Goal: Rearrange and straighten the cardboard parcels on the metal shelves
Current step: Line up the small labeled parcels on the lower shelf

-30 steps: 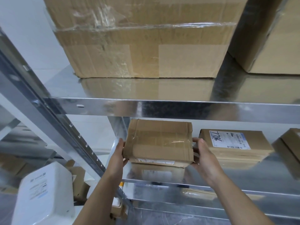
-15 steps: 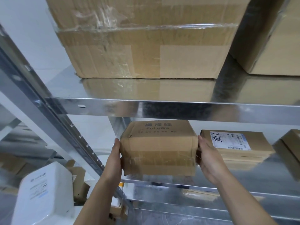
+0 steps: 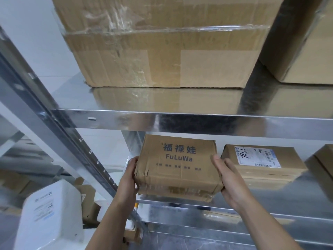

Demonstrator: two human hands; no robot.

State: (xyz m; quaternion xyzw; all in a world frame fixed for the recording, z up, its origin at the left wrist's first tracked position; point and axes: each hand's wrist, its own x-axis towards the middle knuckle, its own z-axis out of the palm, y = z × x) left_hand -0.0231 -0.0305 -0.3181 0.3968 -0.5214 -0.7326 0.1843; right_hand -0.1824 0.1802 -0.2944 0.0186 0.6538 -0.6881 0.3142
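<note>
FuLuWa-printed parcel (image 3: 177, 168) at front lip of lower metal shelf (image 3: 270, 202), printed face tipped toward camera. Left hand (image 3: 128, 179) grips its left end, right hand (image 3: 228, 183) its right end, thumbs on the near face. Labelled parcel (image 3: 261, 159) just beside it on the right; large taped box (image 3: 162, 51) on the upper shelf (image 3: 180, 121).

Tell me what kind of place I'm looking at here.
Probably a parcel storeroom or small warehouse: bare metal shelving, a big taped carton on the upper shelf, and, beside the FuLuWa box, a parcel with a printed shipping label.
</note>
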